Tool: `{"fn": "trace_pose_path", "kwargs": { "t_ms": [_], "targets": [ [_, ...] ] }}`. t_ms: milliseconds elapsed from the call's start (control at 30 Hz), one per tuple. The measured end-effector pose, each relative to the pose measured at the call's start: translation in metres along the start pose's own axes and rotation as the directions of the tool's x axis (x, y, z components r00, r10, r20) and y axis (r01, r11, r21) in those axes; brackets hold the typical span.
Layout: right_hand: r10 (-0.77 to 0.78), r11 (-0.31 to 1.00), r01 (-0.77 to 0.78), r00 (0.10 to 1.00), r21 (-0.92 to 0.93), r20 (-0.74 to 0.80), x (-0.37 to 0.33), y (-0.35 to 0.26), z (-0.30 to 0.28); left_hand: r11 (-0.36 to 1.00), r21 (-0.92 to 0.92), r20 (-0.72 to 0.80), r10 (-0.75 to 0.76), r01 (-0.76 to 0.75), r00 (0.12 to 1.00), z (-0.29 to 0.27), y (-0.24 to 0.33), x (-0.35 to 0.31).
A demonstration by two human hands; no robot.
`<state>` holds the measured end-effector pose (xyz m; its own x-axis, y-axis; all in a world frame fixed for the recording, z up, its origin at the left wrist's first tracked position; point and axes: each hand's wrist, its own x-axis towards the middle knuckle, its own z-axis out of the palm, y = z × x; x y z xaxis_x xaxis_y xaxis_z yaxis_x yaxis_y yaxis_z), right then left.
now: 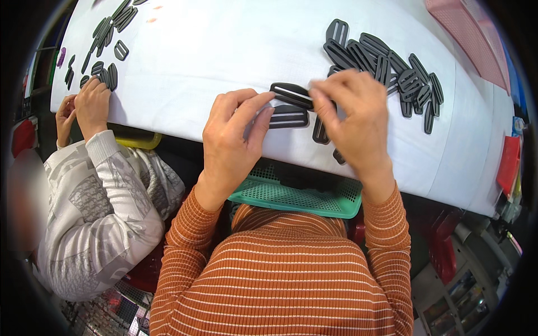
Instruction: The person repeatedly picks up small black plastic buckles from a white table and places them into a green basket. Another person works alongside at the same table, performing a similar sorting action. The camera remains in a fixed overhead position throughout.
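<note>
A black plastic slide buckle (292, 101) is held just over the table's near edge. My left hand (228, 126) pinches its left end between thumb and fingers. At the buckle's right end is my right hand (360, 115), its thumb and bent fingers closed there and partly smeared by motion. Below the held piece lies a second slide buckle (297, 117), close to my left thumb. Another buckle (320, 133) rests by my right thumb, partly covered by the hand. Beyond my right hand a loose pile of black slide buckles (361, 55) spreads over the white cloth.
The white-covered table (224, 50) runs across the view. A green perforated basket (291, 197) sits at my lap under its edge. To the left, another person's hands (92, 106) work near more buckles (106, 31). A pink perforated basket (468, 36) stands far right.
</note>
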<state>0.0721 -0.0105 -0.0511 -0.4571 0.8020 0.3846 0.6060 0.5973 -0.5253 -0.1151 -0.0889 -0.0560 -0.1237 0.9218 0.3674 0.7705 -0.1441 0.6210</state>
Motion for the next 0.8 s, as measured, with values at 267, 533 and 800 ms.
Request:
{"fn": "trace_pose_path", "kwargs": {
  "t_ms": [267, 533, 800],
  "targets": [
    [-0.139, 0.959, 0.145, 0.989, -0.243, 0.042, 0.019, 0.015, 0.000, 0.999, -0.036, -0.081, 0.008, -0.011, 0.997, 0.008, -0.008, 0.001],
    [-0.054, 0.986, 0.076, 0.988, -0.150, 0.143, -0.019, 0.007, -0.031, 0.978, -0.028, 0.088, 0.207, -0.205, 0.974, -0.002, -0.010, -0.002],
    [0.034, 0.967, -0.029, 0.999, -0.253, 0.015, -0.023, 0.021, -0.036, 0.971, -0.053, 0.091, 0.238, -0.234, 0.967, -0.002, -0.005, 0.013]
  ]
}}
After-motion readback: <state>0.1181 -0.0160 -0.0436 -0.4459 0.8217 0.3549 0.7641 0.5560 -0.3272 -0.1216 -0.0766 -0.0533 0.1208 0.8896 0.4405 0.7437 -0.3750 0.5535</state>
